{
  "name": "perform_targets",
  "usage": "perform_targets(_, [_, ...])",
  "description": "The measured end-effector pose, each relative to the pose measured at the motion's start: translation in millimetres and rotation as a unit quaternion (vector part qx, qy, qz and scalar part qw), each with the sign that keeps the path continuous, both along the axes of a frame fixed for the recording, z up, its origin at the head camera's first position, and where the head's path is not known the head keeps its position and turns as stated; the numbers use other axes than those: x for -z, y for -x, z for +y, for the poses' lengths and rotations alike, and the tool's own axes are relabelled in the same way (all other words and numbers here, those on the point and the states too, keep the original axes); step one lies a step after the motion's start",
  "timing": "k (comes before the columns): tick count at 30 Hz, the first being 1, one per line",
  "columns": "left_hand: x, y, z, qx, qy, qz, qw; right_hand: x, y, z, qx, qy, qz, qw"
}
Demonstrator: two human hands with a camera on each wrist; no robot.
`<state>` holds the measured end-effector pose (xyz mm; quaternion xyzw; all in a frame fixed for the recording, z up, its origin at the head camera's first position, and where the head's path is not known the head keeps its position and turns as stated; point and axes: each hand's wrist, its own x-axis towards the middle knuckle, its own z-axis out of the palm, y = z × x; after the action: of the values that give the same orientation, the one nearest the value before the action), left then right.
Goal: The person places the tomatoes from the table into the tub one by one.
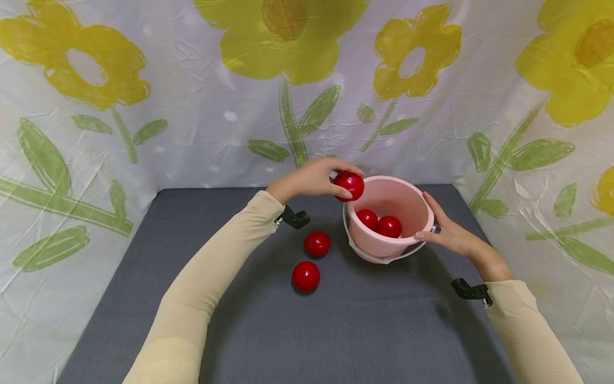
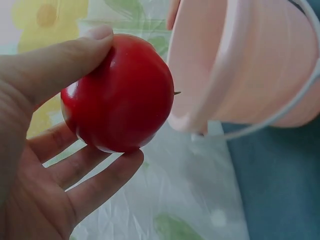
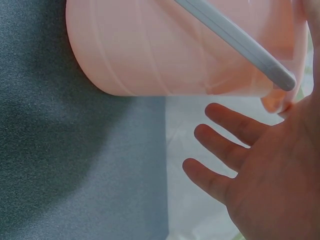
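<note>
My left hand [image 1: 316, 178] holds a glossy red apple [image 2: 120, 95], thumb on one side and fingers on the other; its short stem shows in the left wrist view. That apple is just left of the rim of a pink bucket [image 1: 384, 246], raised off the table. Inside the bucket lie two red apples [image 1: 389, 226]. On the bucket's right side, my right hand [image 1: 453, 234] holds the rim, thumb over its edge and index finger along it. The other three fingers [image 3: 222, 142] stretch out below the rim, apart from the bucket wall.
Two more red apples [image 1: 306, 277] sit on the dark grey table [image 1: 374, 330], left of the bucket. The bucket's pale handle [image 1: 364, 255] hangs down around its near side. A flower-patterned curtain [image 1: 201, 122] stands behind and beside the table.
</note>
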<state>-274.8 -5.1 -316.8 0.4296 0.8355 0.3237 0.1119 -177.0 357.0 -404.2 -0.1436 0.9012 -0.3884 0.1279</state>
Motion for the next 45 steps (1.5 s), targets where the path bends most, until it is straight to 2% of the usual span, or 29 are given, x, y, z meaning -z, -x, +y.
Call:
perform_targets(6, [-5.6,6.6,20.1,0.018,0.001,0.014,0.9997,-0.6,0.3,-1.8,0.002,0.001,-0.005,1.0])
perform_targets(12, [-10.5,11.9,38.8,0.015,0.006,-0.005,0.9999,-1.0,-0.1,-3.3,0.006,0.0,-0.013,1.0])
perform_targets(22, [-19.7,19.0,72.7,0.007,0.055,-0.03,0.998,-2.5,0.5,-1.1,0.01,-0.002,-0.023,1.0])
perform_targets(26, [-19.3,20.6,83.3,0.003,0.068,-0.038,0.9969,-1.9,1.3,0.5,0.008,0.0,-0.025,1.0])
perform_targets(32, [-14.0,24.2,97.0,0.017,0.063,-0.042,0.997,-0.5,2.8,3.1,0.002,0.002,-0.019,1.0])
perform_targets(40, [-16.3,19.3,113.2,0.029,0.079,-0.058,0.9947,-0.1,2.1,4.0,-0.002,0.003,-0.017,1.0])
perform_targets(45, [-10.7,18.6,123.8,0.037,0.081,-0.049,0.9949,-0.7,2.2,4.3,0.0,-0.005,-0.015,1.0])
